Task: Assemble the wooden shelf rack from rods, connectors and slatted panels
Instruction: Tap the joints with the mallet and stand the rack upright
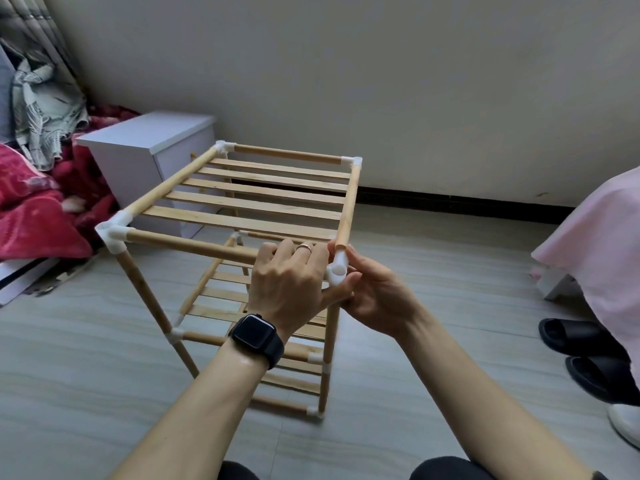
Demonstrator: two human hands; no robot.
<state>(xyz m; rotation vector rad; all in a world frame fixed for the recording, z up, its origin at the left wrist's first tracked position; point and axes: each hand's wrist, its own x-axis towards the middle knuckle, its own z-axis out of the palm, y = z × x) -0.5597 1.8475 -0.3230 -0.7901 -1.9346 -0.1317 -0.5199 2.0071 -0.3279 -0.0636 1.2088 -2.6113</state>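
Last top corner and it's all about one joint. My right hand has its fingers curled round the white corner connector, which sits on top of the near right upright post. My left hand is right beside the connector on its left, fingers wrapped over the end of the front rod. That rod runs away leftwards from the connector. The bit that matters is the side rod: its long axis runs straight back from the connector along the edge of the top slatted panel. Its near end sits just above the connector's mouth, looks touching, and I don't think it's seated yet. Right hand's closest, so I'd guess it tips the connector up onto that end.
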